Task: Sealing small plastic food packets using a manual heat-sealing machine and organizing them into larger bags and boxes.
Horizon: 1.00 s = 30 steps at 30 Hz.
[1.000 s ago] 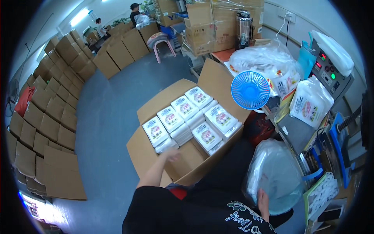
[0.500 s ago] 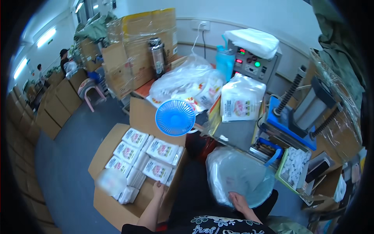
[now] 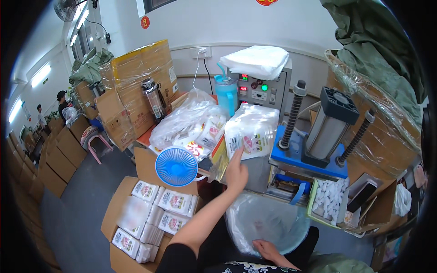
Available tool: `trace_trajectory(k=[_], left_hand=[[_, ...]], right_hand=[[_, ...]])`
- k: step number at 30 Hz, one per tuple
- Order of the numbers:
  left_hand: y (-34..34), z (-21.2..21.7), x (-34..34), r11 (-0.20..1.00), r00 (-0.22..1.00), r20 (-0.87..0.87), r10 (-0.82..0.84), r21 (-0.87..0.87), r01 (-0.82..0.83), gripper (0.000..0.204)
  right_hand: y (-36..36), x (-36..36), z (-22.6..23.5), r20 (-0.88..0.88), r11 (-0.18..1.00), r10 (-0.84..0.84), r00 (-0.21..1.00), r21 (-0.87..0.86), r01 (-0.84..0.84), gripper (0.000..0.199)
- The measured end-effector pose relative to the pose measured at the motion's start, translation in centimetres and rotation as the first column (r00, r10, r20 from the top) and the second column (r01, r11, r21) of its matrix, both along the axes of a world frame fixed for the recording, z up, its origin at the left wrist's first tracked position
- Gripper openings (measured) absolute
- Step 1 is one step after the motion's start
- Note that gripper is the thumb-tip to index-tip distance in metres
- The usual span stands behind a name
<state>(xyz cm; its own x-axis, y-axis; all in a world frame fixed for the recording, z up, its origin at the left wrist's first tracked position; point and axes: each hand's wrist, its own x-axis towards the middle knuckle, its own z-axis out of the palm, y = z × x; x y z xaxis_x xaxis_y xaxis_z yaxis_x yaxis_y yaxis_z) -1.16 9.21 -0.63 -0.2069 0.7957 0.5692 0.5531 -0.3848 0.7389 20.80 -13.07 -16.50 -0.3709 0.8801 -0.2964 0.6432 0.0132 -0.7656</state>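
Note:
My left hand (image 3: 236, 175) reaches forward over the work surface. Its index finger stretches out to the near edge of a stack of printed white plastic bags (image 3: 251, 132), and nothing shows in its grip. My right hand (image 3: 267, 251) lies with fingers extended at the near rim of a round tub lined with clear plastic (image 3: 296, 223), holding nothing visible. To the left stands an open cardboard box (image 3: 111, 200). Inside it are rows of flat white printed packs (image 3: 176, 200), some face up and others on edge.
A blue fan (image 3: 176, 166) stands at the table's front edge. Right of the bags is a blue press (image 3: 314, 157) with spring posts. Near it sits a green-rimmed tray (image 3: 314, 207) of small white pieces. Behind are a control box (image 3: 280, 86) and a blue tumbler (image 3: 226, 93).
My left hand has gone from inside the cardboard box up to the stack of bags. My right hand stays at the tub. The view has swung right and up.

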Motion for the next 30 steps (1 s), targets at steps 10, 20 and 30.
trace_trajectory(k=[10, 20, 30], left_hand=[[17.2, -3.5, 2.8, 0.991, 0.812, -0.569, 0.129, 0.104, -0.085, 0.063], [13.0, -3.6, 1.4, 0.992, 0.698, -0.707, -0.114, -0.043, 0.119, 0.055], [11.7, -3.3, 1.4, 0.993, 0.629, -0.77, -0.113, -0.097, 0.06, 0.057]], right_hand=[[1.3, -0.3, -5.2, -0.147, 0.967, 0.167, 0.975, -0.168, -0.191, 0.037], [1.0, 4.2, -14.1, -0.058, 0.969, 0.245, 0.968, 0.022, -0.245, 0.035], [2.6, 0.7, 6.7, 0.02, 0.87, 0.378, 0.926, 0.335, -0.362, 0.028]])
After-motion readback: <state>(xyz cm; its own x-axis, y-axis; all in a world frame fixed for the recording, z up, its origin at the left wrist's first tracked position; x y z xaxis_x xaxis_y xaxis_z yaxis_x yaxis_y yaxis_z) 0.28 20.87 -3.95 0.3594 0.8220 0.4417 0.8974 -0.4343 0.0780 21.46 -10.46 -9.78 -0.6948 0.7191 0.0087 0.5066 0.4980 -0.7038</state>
